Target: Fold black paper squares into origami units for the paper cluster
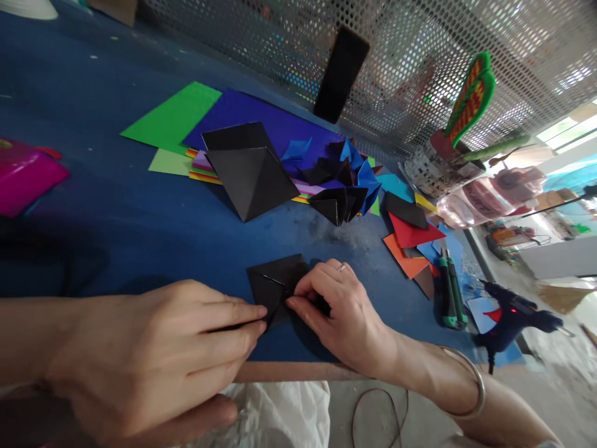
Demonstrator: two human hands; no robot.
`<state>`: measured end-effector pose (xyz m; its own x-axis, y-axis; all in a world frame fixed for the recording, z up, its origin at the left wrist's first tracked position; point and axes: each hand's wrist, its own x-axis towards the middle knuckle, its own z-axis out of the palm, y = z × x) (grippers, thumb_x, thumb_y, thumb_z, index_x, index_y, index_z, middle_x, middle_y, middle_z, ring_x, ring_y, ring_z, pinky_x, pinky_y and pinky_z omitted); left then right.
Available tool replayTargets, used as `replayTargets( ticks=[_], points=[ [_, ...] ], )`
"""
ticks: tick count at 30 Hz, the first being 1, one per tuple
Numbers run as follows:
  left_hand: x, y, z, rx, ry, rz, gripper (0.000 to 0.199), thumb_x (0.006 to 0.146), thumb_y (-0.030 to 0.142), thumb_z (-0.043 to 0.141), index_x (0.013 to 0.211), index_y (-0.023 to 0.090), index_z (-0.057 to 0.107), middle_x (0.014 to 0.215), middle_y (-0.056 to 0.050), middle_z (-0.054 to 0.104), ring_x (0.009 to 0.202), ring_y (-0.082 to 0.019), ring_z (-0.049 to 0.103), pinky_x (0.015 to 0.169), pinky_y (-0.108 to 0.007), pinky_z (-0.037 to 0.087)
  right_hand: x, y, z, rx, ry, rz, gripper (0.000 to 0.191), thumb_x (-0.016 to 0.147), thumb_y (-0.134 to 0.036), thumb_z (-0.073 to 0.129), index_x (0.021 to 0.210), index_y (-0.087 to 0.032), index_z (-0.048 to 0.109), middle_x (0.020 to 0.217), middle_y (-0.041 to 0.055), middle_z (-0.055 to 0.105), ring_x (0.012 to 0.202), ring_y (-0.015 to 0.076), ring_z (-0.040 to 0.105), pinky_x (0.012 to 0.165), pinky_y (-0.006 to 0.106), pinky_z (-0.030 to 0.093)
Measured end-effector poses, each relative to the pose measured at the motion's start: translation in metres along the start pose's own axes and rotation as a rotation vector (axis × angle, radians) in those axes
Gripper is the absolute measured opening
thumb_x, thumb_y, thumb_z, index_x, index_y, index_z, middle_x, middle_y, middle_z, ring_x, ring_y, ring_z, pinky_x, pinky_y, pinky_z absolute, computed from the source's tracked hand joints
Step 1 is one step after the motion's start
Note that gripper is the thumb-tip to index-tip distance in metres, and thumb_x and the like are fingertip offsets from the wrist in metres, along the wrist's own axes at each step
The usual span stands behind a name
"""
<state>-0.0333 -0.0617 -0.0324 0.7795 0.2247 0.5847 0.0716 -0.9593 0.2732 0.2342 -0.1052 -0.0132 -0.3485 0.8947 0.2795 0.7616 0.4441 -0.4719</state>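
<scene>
A small square of folded black paper lies on the blue tabletop near its front edge, with creases meeting at its middle. My right hand pinches the paper's right side between thumb and forefinger. The stretched fingers of my left hand rest their tips on its lower left corner, while the thumb stays apart below. Part of the paper is hidden under my fingers. Just beyond are larger folded black papers and a cluster of folded black and blue paper pieces.
Coloured sheets lie under the folded pieces. To the right are paper scraps, a green-handled cutter and a glue gun with a red light. A black phone-like slab leans on the perforated metal screen. A pink bottle lies beyond.
</scene>
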Motion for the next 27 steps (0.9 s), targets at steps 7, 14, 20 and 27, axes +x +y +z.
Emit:
replayTargets(
  ticks=[7,14,20,27],
  points=[
    [0.012,-0.018,-0.004,0.003,-0.027,0.198,0.041,0.114,0.027,0.049,0.095,0.022,0.085,0.105,0.000,0.090,0.097,-0.017,0.084,0.096,-0.025,0.068,0.001,-0.001,0.000,-0.029,-0.015,0.000,0.022,0.104,-0.019,0.073,0.085,-0.022,0.063,0.081,-0.0013,0.072,0.077,0.0173,0.063,0.076,0.034,0.042],
    [0.022,-0.014,-0.007,0.014,-0.103,0.125,0.043,0.118,0.038,0.045,0.119,0.023,0.085,0.123,0.000,0.089,0.093,-0.018,0.081,0.079,-0.029,0.064,0.002,0.001,-0.001,-0.004,-0.015,0.002,0.021,0.102,-0.017,0.076,0.085,-0.022,0.063,0.079,-0.0027,0.071,0.074,0.0159,0.062,0.075,0.034,0.042],
    [0.020,-0.006,-0.004,0.015,-0.103,0.057,0.042,0.117,0.038,0.046,0.119,0.024,0.086,0.118,0.000,0.089,0.098,-0.020,0.081,0.094,-0.030,0.063,0.004,0.003,-0.003,-0.021,-0.024,0.067,0.022,0.097,-0.026,0.087,0.092,-0.022,0.066,0.085,-0.0020,0.072,0.080,0.0172,0.064,0.078,0.034,0.043],
    [0.021,-0.009,-0.002,-0.018,-0.138,0.076,0.029,0.109,0.032,0.058,0.112,0.027,0.087,0.120,0.001,0.088,0.100,-0.020,0.080,0.102,-0.031,0.064,0.006,0.004,-0.007,-0.030,-0.075,0.116,0.024,0.097,-0.034,0.088,0.097,-0.022,0.067,0.089,-0.0012,0.073,0.085,0.0187,0.065,0.080,0.035,0.042]
  ],
)
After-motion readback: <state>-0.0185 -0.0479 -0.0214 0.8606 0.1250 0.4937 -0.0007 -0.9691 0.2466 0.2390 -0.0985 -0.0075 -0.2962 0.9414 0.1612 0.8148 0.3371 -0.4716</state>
